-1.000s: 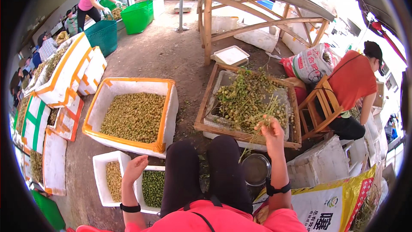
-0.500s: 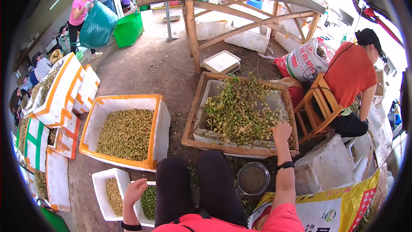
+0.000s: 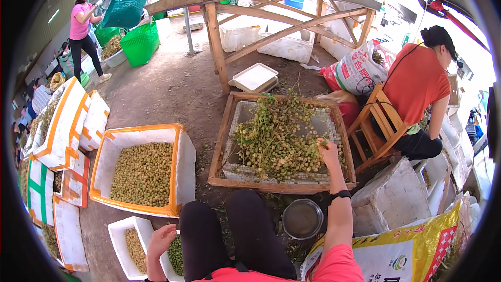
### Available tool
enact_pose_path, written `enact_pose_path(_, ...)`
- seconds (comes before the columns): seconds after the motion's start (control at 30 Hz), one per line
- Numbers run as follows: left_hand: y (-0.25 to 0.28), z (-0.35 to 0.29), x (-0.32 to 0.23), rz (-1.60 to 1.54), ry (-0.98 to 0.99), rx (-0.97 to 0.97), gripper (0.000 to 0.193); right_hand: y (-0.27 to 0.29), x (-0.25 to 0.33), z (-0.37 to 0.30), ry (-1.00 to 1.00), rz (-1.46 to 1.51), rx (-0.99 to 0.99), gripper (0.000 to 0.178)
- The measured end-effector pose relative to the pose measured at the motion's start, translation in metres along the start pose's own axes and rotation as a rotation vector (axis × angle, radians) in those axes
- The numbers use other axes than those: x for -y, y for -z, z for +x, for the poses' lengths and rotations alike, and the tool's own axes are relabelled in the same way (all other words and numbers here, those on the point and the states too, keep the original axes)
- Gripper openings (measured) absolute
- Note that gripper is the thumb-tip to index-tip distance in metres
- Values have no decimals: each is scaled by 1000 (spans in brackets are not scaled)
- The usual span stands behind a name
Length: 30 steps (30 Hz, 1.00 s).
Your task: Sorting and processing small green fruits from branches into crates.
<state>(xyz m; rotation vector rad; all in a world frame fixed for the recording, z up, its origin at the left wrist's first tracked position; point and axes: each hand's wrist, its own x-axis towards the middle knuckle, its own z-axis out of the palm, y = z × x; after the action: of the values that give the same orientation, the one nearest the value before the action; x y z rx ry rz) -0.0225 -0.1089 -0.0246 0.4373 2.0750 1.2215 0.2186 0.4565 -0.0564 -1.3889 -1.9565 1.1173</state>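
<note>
A wood-framed mesh screen (image 3: 250, 181) lies in front of my knees, heaped with cut stems bearing small round yellow-green husked fruits (image 3: 282, 136). My right hand (image 3: 329, 154) reaches to the right side of this heap. Its fingers are bent together at the fruits, and what is between them is too small to make out. Beside my left thigh, my left hand (image 3: 163, 237) hovers with loosely curled fingers and nothing visible in it. Below it stand a small white foam box of green fruits (image 3: 176, 256) and one of pale tan fruits (image 3: 135, 250).
A large orange-taped foam box (image 3: 185, 169) of loose fruits stands left of the screen. A round clear tub (image 3: 302, 218) sits near my right knee, a yellow sack (image 3: 417, 245) at lower right. One co-worker (image 3: 420, 89) sits beside a wooden chair (image 3: 383, 122); another (image 3: 81, 23) lifts a teal basket (image 3: 126, 4).
My right hand has shifted slightly up and left over the fruits. The view has moved a little. At far left, the standing co-worker has raised and tipped the teal basket.
</note>
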Motion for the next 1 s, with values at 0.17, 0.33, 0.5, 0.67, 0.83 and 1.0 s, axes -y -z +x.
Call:
enact_pose_path(0.17,-15,15,-17,44,-91,59,30,3,17,-18,6,266,177,36)
enact_pose_path(0.33,-19,11,-24,88,-104,54,32,-5,34,-41,3,113,-6,36)
enact_pose_path(0.5,-15,6,-51,-108,-175,-15,27,-5,48,-43,-74,344,6,18)
enact_pose_path(0.67,-40,31,-103,-346,-340,32,20,-20,104,-69,-39,760,172,10)
enact_pose_path(0.83,-97,60,-162,-483,-497,212,26,-48,184,-143,55,685,659,14)
enact_pose_path(1.0,-116,65,-160,-759,-544,581,24,-86,206,-205,123,483,860,14)
